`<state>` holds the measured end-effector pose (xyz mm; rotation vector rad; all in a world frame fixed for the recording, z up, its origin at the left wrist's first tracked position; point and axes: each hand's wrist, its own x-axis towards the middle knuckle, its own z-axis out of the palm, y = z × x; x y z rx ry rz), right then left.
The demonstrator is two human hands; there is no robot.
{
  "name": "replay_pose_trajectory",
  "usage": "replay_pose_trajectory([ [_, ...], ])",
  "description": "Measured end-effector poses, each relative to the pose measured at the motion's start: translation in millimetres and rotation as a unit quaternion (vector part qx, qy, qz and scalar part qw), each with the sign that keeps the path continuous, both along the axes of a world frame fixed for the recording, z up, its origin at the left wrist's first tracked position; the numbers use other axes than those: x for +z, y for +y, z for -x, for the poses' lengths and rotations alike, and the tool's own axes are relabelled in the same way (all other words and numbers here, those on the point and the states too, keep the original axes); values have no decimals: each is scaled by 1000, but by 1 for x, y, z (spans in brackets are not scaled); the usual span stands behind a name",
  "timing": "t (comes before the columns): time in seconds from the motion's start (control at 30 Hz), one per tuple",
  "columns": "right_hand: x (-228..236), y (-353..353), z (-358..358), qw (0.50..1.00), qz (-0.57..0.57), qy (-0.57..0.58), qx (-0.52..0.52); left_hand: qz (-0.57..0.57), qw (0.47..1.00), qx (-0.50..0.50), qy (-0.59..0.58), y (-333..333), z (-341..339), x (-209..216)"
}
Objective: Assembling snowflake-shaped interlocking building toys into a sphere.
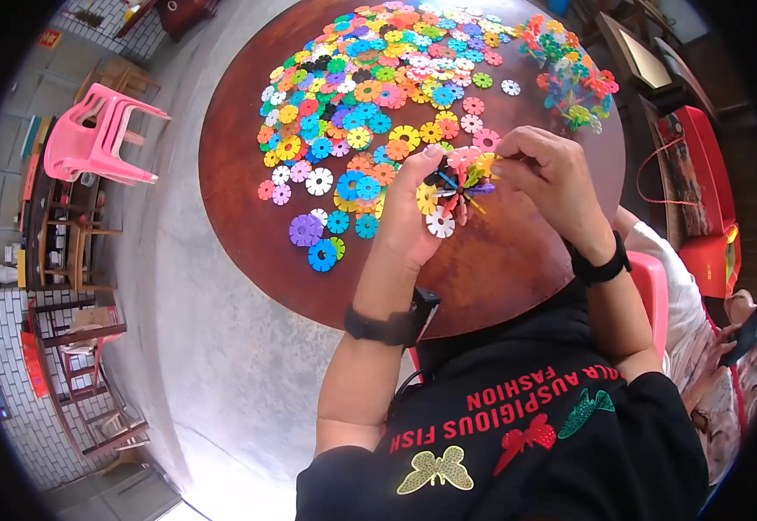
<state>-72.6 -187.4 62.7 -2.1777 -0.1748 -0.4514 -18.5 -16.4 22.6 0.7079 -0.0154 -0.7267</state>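
Above the near part of the round brown table point(500, 291), my left hand point(411, 213) grips a small cluster of interlocking plastic discs point(459, 195). Its notched pieces are yellow, white, pink, green, blue and purple, joined at angles round a dark middle. My right hand point(552, 178) is closed in a pinch at the cluster's right side, on a yellow notched disc point(485, 165). Whether that disc is slotted into the cluster cannot be told. Loose notched discs point(366, 89) in many colours lie spread over the far and left parts of the tabletop.
A larger built-up disc structure point(569, 74) stands at the table's far right. Pink stacked plastic chairs point(101, 130) are on the left. To my right sits a person in light clothing holding a dark phone-like object point(746, 334); a red box point(700, 165) stands behind.
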Motion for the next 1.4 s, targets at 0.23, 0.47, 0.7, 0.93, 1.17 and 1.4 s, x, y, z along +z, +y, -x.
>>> replay_pose_trajectory([
  [0.23, 1, 2, 0, 1000, 3, -29, -5, 6, 1000, -5, 0, -1, 5, 13],
  [0.47, 8, -13, 2, 988, -97, -35, -114, -18, 997, -37, -64, 6, -5, 13],
  [0.7, -33, -50, -7, 989, 144, 40, -17, 116, 983, 99, 105, 19, -22, 2],
  [0.93, -51, -24, -28, 957, 282, -4, 64, 259, 960, 84, 69, 35, -35, -6],
  [1.17, -65, -11, -101, 950, 308, 38, 40, 258, 957, 122, 54, 50, -39, -4],
  [1.4, -76, -15, -120, 932, 341, 103, 70, 211, 959, 175, 76, 38, -32, 4],
])
